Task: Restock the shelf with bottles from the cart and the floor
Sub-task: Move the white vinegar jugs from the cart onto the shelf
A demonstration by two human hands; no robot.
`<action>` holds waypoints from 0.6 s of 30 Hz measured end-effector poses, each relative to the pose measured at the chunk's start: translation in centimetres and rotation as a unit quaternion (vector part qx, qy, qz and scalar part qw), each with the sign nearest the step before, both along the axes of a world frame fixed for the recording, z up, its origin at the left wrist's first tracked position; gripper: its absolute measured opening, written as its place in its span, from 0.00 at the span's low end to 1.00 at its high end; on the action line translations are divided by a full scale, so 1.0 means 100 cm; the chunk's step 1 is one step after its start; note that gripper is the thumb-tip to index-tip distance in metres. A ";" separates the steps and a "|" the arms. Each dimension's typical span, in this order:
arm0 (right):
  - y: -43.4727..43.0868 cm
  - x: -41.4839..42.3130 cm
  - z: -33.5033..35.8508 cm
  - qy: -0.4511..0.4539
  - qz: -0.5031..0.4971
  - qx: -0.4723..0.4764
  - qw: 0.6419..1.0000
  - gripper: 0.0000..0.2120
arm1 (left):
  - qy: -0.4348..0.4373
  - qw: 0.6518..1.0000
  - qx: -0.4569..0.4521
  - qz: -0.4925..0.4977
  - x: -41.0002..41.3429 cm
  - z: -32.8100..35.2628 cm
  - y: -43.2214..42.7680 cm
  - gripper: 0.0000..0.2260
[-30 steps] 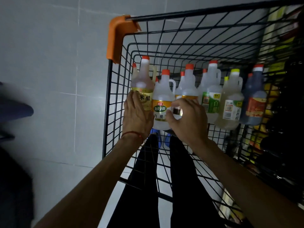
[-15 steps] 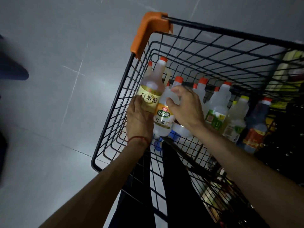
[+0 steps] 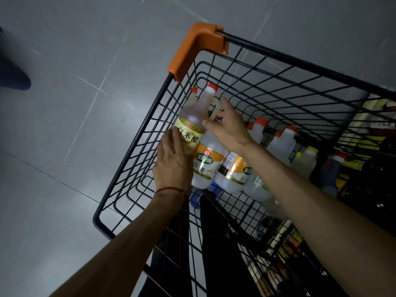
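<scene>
A black wire cart [image 3: 137, 133] with an orange corner guard [image 3: 197, 46] holds several vinegar bottles with red caps. My left hand [image 3: 171, 161] holds the lower body of a pale yellow rice vinegar bottle [image 3: 192, 116] at the cart's left side. My right hand [image 3: 227, 125] reaches over the clear white vinegar bottle [image 3: 205, 166] beside it and grips around that bottle's neck, which my hand hides. A second white vinegar bottle [image 3: 235, 172] lies under my right forearm.
More clear bottles [image 3: 280, 142], a yellow-capped bottle [image 3: 306, 159] and a dark bottle [image 3: 334, 170] stand further right in the cart. A dim stocked shelf [image 3: 377, 129] runs along the right. Grey floor tiles [image 3: 75, 125] lie to the left. My dark trouser legs show through the cart bottom.
The view has swung so the cart sits more to the right. My right hand climbed from the white bottle's shoulder to its neck. My left hand stays on the yellow bottle.
</scene>
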State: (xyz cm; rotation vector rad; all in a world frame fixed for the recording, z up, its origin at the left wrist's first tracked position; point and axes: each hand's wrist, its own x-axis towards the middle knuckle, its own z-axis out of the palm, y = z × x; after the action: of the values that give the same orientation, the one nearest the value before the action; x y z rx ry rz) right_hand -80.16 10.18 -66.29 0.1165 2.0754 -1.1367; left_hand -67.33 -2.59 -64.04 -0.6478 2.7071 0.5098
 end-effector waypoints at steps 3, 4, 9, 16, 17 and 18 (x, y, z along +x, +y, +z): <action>-0.005 -0.006 0.001 -0.023 -0.006 0.003 1.000 0.40 | -0.014 1.000 -0.005 0.004 -0.003 0.000 0.002 0.36; -0.006 -0.009 0.001 -0.032 -0.011 -0.001 0.999 0.38 | -0.017 1.000 -0.004 0.010 -0.005 0.000 0.003 0.35; -0.012 -0.017 0.005 -0.058 -0.074 -0.074 0.993 0.23 | -0.009 0.999 0.020 0.048 -0.007 0.000 0.007 0.36; -0.003 -0.016 0.019 -0.055 -0.070 -0.100 0.991 0.11 | 0.025 0.996 0.057 0.057 -0.008 0.001 0.007 0.37; -0.001 -0.015 0.023 -0.041 -0.063 -0.105 0.992 0.05 | 0.027 0.996 0.064 0.061 -0.008 0.002 0.007 0.37; 0.001 -0.013 0.026 -0.027 -0.057 -0.102 0.993 0.07 | 0.030 0.995 0.072 0.065 -0.007 0.002 0.006 0.38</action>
State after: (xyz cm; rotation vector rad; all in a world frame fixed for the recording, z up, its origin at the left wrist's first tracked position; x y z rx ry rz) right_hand -81.48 10.24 -63.66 0.1655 1.9129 -1.3930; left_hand -68.05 -1.98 -63.87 -0.7836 2.6644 0.7608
